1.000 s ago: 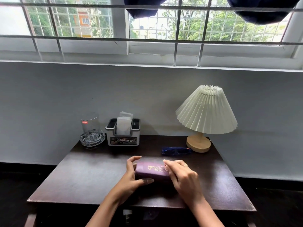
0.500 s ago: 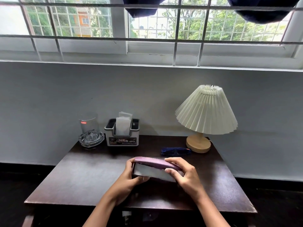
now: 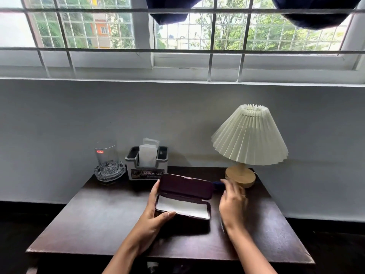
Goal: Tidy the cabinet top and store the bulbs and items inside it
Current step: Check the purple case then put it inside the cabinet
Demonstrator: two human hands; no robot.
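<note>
Cabinet top [image 3: 98,218]: glass [image 3: 106,159] rear left | tissue holder [image 3: 147,165] beside it | open case [image 3: 182,196] centre | lamp [image 3: 246,143] rear right

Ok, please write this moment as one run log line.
left hand: holds open purple case | right hand: reaching to blue glasses | case: empty

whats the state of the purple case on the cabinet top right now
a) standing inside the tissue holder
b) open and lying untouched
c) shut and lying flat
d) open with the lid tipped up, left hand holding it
d: the purple case has its lid raised, showing a pale lining, and the left hand grips its left end.
</note>
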